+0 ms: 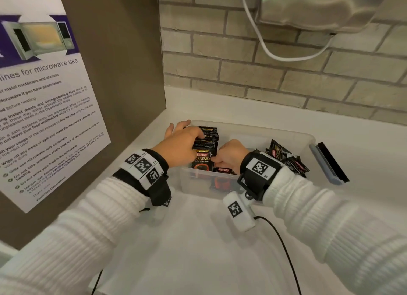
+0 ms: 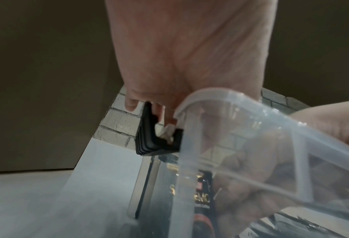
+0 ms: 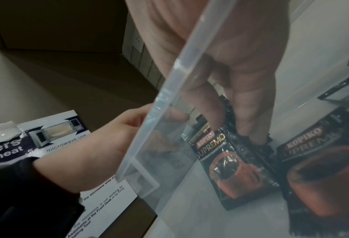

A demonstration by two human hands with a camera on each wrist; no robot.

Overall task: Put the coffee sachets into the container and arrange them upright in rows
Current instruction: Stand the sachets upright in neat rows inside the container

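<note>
A clear plastic container point(image 1: 253, 127) sits on the white counter. At its left end stands a row of upright black Kopiko sachets point(image 1: 207, 138). My left hand point(image 1: 198, 136) lies over the row, and its fingers curl round the sachet tops point(image 2: 147, 136). My right hand point(image 1: 217, 161) reaches in at the near middle. There its thumb and fingers point(image 3: 253, 136) pinch the top edge of a sachet point(image 3: 226, 161) at the front of the row. Another sachet point(image 1: 222, 173) leans against the near wall. Several loose sachets point(image 1: 284, 156) lie jumbled in the right half.
The container's blue-grey lid point(image 1: 328, 162) lies on the counter just right of it. A brown panel with a microwave poster point(image 1: 44, 96) closes off the left side. A brick wall point(image 1: 264, 85) runs along the back. A black cable point(image 1: 282, 246) crosses the near counter.
</note>
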